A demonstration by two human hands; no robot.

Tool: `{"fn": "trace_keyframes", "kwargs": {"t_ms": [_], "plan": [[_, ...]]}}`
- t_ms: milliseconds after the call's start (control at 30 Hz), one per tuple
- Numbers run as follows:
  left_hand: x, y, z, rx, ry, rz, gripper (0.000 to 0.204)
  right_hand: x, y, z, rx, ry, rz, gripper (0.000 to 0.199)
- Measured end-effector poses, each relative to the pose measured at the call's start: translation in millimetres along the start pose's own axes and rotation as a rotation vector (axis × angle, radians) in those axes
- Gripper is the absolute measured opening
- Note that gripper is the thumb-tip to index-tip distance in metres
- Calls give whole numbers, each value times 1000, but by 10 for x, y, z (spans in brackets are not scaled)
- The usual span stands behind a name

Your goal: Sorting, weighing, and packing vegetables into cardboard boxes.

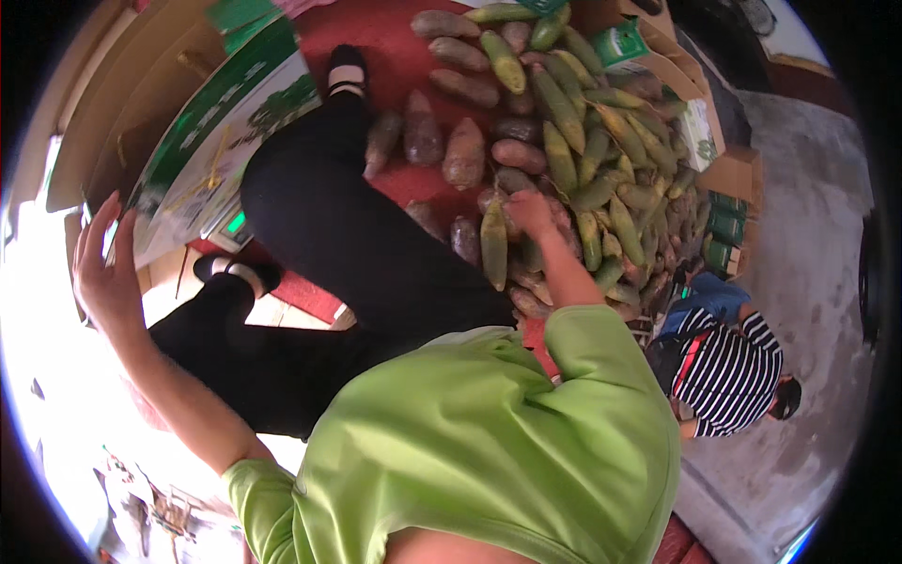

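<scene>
My right hand (531,214) reaches into a heap of long, pointed melons, its fingers closed at the upper end of a green-yellow melon (493,246). Part of the grip is hidden by the hand itself. Around it lie brownish melons, such as one (519,157) just beyond my knuckles, and yellow-green ones like the melon (559,111) farther back. My left hand (105,282) is raised at the far left, fingers spread, with nothing in it. Its fingertips are close to the edge of a printed green-and-white carton (268,99); whether they touch it I cannot tell.
A scale with a lit green display (235,223) stands beside the carton, near my foot. Several melons lie apart on the red floor covering (385,47). Open cardboard boxes (733,174) edge the heap at right. A person in a striped shirt (728,371) bends at the right.
</scene>
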State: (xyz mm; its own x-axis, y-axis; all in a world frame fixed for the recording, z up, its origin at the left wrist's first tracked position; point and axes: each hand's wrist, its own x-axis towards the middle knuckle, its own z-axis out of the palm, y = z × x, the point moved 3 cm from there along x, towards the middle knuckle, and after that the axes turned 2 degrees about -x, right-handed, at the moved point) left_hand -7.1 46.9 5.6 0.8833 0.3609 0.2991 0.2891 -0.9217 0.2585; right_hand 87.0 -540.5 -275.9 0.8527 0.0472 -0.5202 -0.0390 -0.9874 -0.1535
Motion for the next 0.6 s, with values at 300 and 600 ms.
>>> {"fn": "trace_keyframes", "kwargs": {"t_ms": [300, 600], "plan": [[53, -30, 101, -138, -18, -85, 26, -392, 90, 176, 95, 107, 159, 22], [-5, -32, 1, -119, 110, 30, 26, -487, 466, -243, -91, -16, 564, 62]]}}
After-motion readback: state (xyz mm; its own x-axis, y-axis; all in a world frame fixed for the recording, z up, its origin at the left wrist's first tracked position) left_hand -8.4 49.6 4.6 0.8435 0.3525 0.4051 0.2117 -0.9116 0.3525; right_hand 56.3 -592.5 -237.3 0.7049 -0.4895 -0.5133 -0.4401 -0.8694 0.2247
